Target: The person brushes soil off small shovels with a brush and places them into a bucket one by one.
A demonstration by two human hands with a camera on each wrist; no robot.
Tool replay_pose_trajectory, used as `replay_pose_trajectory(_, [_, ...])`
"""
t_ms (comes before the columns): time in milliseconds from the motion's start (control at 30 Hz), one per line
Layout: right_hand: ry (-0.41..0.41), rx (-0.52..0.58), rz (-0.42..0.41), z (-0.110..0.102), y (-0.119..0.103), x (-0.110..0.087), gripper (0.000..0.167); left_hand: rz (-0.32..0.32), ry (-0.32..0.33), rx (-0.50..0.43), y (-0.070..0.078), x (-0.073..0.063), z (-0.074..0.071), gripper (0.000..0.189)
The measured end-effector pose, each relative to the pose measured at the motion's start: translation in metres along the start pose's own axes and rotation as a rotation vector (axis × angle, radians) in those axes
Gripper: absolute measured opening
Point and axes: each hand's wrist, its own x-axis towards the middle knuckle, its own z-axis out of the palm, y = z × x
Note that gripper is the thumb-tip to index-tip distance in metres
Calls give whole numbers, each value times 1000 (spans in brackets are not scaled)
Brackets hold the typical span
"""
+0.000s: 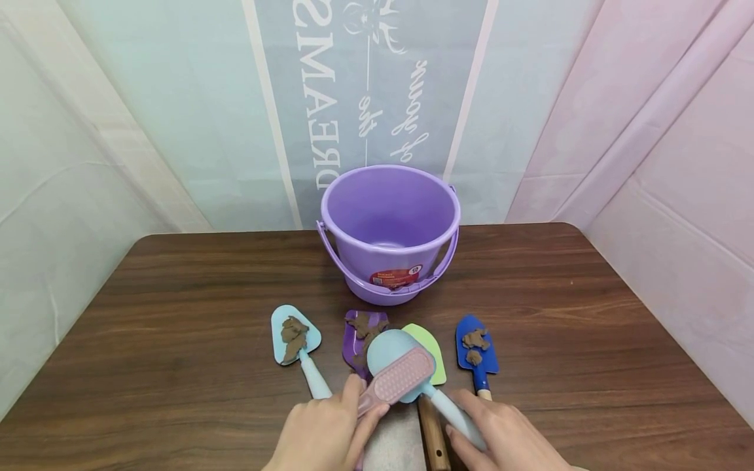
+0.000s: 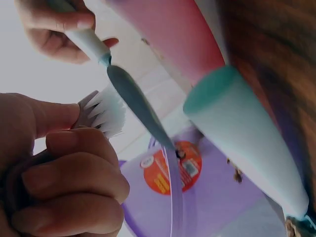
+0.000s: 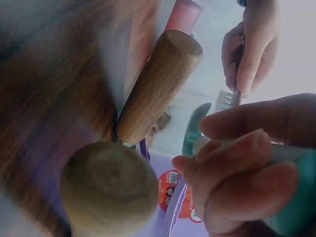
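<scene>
My left hand (image 1: pixel 326 425) grips a pink brush (image 1: pixel 406 376) by its handle, and its white bristles (image 2: pixel 111 113) face the blade of a light-blue toy shovel (image 1: pixel 387 345). That shovel's pale handle is held in my right hand (image 1: pixel 501 435), with the blade raised above the table. The brush head lies across the blade in the head view; whether the bristles touch it I cannot tell. Below and behind are a purple shovel (image 1: pixel 353 343) with brown clay-like lumps and a green shovel (image 1: pixel 432 347), partly hidden. A wooden handle (image 1: pixel 434 435) runs between my hands.
A purple bucket (image 1: pixel 383 297) stands at the table's back, its handle hanging in front. To the left lies a light-blue triangular shovel (image 1: pixel 315 379) with brown lumps; on the right, a dark-blue shovel (image 1: pixel 464 324) carries some too. A pale surface (image 1: pixel 394 441) shows between my hands.
</scene>
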Motion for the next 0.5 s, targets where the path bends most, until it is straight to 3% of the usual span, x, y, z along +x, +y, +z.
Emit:
replay_pose_trajectory(200, [24,-24,-16,1,-1,-1,24,29,-10,13,3,-1,4,39])
replay_pose_trajectory(500, [-24,16,19,-1,-1,0,26,-10,-28,-21,0,-1,3,36])
